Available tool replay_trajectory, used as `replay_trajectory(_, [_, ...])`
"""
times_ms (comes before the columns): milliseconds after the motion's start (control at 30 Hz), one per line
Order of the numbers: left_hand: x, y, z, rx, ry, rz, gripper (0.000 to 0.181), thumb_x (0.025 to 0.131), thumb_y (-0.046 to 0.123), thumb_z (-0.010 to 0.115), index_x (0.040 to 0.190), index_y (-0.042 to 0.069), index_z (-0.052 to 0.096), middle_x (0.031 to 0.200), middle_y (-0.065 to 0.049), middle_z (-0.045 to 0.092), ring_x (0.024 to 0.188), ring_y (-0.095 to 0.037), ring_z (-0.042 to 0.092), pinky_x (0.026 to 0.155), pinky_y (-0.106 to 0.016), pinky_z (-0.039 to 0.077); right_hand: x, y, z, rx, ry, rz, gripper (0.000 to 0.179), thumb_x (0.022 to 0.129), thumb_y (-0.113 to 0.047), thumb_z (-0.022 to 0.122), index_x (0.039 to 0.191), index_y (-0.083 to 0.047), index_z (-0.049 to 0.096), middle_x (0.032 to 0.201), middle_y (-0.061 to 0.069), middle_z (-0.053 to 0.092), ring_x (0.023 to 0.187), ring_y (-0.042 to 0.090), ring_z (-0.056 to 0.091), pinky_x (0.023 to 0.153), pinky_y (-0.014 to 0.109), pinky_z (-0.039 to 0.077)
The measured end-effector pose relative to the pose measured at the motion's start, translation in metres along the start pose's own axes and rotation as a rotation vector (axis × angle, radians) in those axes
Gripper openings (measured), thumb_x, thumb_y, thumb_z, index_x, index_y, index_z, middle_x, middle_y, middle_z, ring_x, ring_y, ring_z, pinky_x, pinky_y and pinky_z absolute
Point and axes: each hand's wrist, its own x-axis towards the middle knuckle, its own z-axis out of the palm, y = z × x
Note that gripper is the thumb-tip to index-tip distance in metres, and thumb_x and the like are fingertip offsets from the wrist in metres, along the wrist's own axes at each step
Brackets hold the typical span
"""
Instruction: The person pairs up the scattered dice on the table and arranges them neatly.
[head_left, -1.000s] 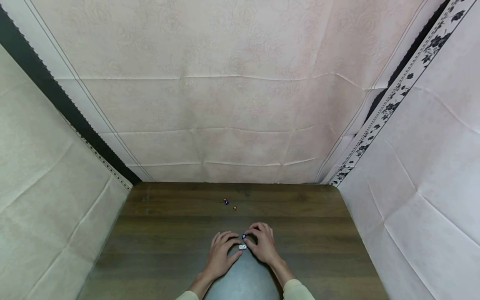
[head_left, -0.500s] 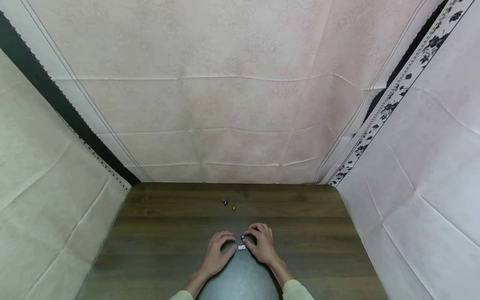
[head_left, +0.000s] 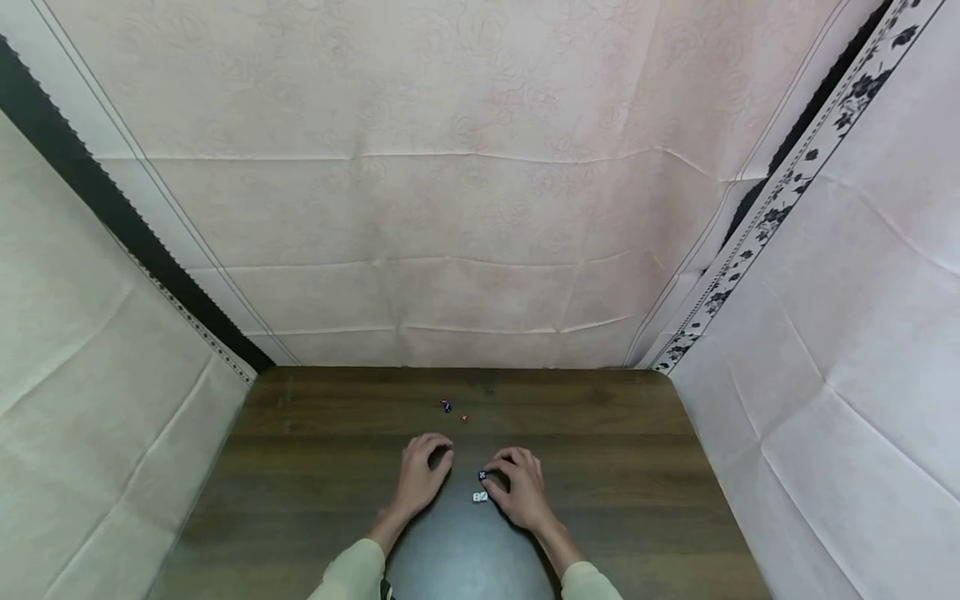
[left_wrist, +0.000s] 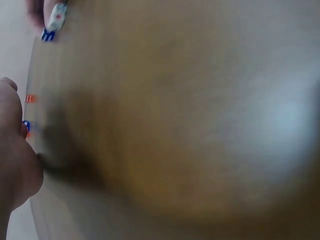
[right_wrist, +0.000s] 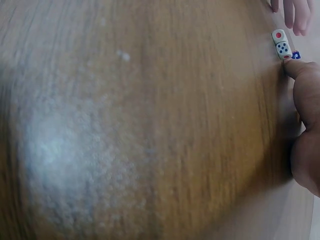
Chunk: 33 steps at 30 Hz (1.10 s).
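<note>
Two white dice [head_left: 480, 497] sit side by side on the table in front of me; the right wrist view shows a red pip on one and several blue pips on the other. Just beyond them is a blue die [head_left: 482, 475], which my right hand [head_left: 521, 487] pinches between thumb and forefinger. My left hand [head_left: 425, 473] is apart from these dice, to their left, its fingers loosely bent with nothing visible in them. Nearest to it, farther up the table, lie an orange-red die [head_left: 464, 418], another blue die [head_left: 447, 407] and a small red die [head_left: 443, 402].
The brown wooden table [head_left: 600, 433] has a bright glare near its front. Pale cloth hangs behind it [head_left: 465, 300] and along both sides, close to the table's edges.
My left hand has drawn away from the white dice, moving left and farther up the table. My right hand stays at the blue die. The view has shifted slightly.
</note>
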Motion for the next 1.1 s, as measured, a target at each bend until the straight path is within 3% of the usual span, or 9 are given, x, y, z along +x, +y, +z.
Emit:
replay_trajectory(267, [0.041, -0.013, 0.000, 0.013, 0.048, -0.056, 0.019, 0.101, 0.004, 0.082, 0.120, 0.001, 0.083, 0.126, -0.017, 0.082, 0.118, -0.042, 0.074, 0.105, -0.069, 0.052, 0.000, 0.001, 0.001, -0.025, 0.036, -0.013, 0.017, 0.092, -0.019, 0.094, 0.106, -0.020, 0.085, 0.119, 0.001, 0.073, 0.119, 0.027, 0.062, 0.110, 0.059, 0.040])
replay_trajectory(433, [0.057, -0.022, 0.004, 0.026, 0.045, -0.130, 0.020, 0.102, 0.007, 0.082, 0.122, 0.005, 0.083, 0.127, -0.017, 0.081, 0.121, -0.043, 0.072, 0.108, -0.070, 0.050, -0.001, 0.002, 0.002, -0.039, 0.023, -0.013, 0.017, 0.092, -0.020, 0.095, 0.107, -0.021, 0.085, 0.120, 0.000, 0.073, 0.121, 0.026, 0.062, 0.109, 0.057, 0.041])
replay_trajectory(667, [0.070, -0.031, 0.008, 0.045, 0.017, -0.142, 0.023, 0.103, 0.012, 0.082, 0.125, 0.008, 0.083, 0.123, -0.014, 0.080, 0.116, -0.042, 0.071, 0.105, -0.066, 0.048, -0.002, 0.005, 0.003, -0.034, 0.022, -0.016, 0.018, 0.092, -0.021, 0.095, 0.107, -0.021, 0.086, 0.121, 0.001, 0.073, 0.122, 0.027, 0.063, 0.111, 0.057, 0.041])
replay_trajectory(833, [0.075, -0.034, 0.009, 0.119, -0.041, -0.152, 0.025, 0.103, 0.015, 0.082, 0.129, 0.012, 0.083, 0.124, -0.012, 0.080, 0.117, -0.038, 0.070, 0.104, -0.059, 0.044, -0.002, 0.005, 0.002, -0.020, 0.001, 0.004, 0.017, 0.094, -0.023, 0.093, 0.109, -0.021, 0.085, 0.122, 0.001, 0.073, 0.124, 0.028, 0.062, 0.113, 0.058, 0.041])
replay_trajectory(1100, [0.078, -0.031, 0.012, 0.188, -0.090, -0.173, 0.033, 0.104, 0.017, 0.083, 0.136, 0.014, 0.081, 0.131, -0.015, 0.077, 0.121, -0.041, 0.067, 0.108, -0.066, 0.040, -0.001, 0.001, 0.000, -0.017, -0.008, 0.017, 0.017, 0.094, -0.021, 0.093, 0.109, -0.020, 0.085, 0.123, 0.001, 0.073, 0.124, 0.027, 0.061, 0.113, 0.058, 0.040])
